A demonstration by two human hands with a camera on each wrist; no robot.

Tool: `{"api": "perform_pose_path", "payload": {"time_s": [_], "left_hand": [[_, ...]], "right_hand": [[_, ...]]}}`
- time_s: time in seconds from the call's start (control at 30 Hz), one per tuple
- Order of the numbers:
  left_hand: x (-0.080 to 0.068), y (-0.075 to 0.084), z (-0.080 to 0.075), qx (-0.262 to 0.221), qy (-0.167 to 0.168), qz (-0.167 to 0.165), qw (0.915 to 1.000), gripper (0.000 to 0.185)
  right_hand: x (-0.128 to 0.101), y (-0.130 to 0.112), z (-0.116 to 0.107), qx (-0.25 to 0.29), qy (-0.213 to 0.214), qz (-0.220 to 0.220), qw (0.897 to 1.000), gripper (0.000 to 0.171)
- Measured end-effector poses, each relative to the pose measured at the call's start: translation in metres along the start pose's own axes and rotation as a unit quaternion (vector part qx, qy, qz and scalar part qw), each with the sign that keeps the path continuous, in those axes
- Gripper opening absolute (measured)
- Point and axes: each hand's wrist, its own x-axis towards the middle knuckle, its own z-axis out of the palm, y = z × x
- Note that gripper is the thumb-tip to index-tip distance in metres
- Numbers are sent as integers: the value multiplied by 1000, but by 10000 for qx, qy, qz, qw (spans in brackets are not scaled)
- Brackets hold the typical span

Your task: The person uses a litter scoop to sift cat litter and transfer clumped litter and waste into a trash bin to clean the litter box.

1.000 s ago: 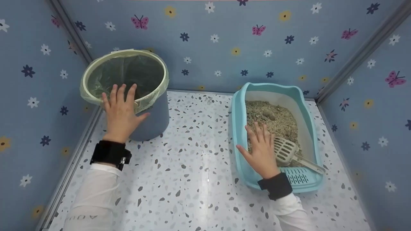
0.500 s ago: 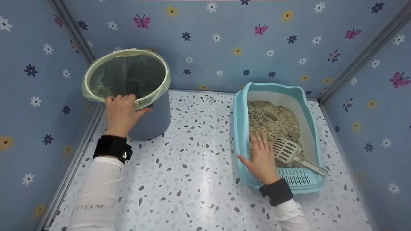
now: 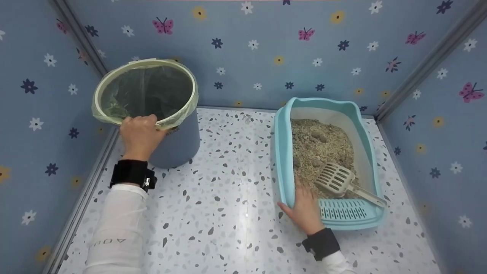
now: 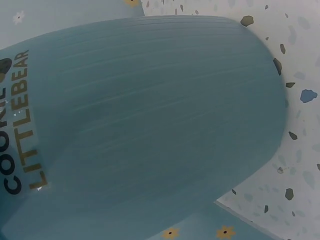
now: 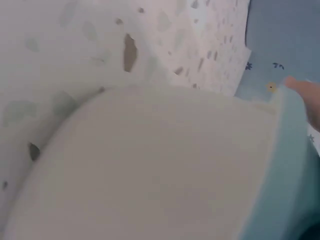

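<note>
My left hand grips the near rim of a grey-blue waste bin lined with a pale green bag; the left wrist view shows only the bin's ribbed side. My right hand holds the near left rim of a turquoise litter tray, fingers curled over the edge. The tray holds beige litter and a cream slotted scoop lying on it. In the right wrist view the tray's pale wall fills the frame, with a fingertip at its rim.
The speckled white floor lies between bin and tray. Blue walls with flowers and butterflies close in on three sides. A slotted turquoise step forms the tray's near end.
My left hand went from flat on the bin's rim to gripping it. My right hand drew back from the litter beside the scoop to the tray's near left rim.
</note>
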Motion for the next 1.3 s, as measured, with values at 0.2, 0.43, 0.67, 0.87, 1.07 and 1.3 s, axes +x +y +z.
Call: {"api": "perform_pose_path", "payload": {"time_s": [0.2, 0.43, 0.67, 0.87, 1.07, 1.3], "left_hand": [[0, -1, 2, -64, 216, 33, 9997, 46], [-6, 2, 1, -128, 312, -25, 9994, 47], [-11, 7, -2, -275, 588, 71, 9979, 44], [-16, 13, -3, -319, 683, 176, 9970, 48], [-21, 20, -8, -288, 682, 301, 9968, 51], [-28, 27, -14, -332, 760, 283, 9962, 53]], "right_hand": [[-3, 1, 10, -233, 607, -96, 9978, 85], [-5, 0, 13, -340, 601, 67, 9976, 83], [-3, 0, 13, -335, 704, 53, 9969, 82], [-4, 1, 12, -334, 828, -46, 9960, 79], [-5, 1, 13, -319, 734, 62, 9968, 80], [-4, 0, 12, -284, 811, 12, 9963, 79]]}}
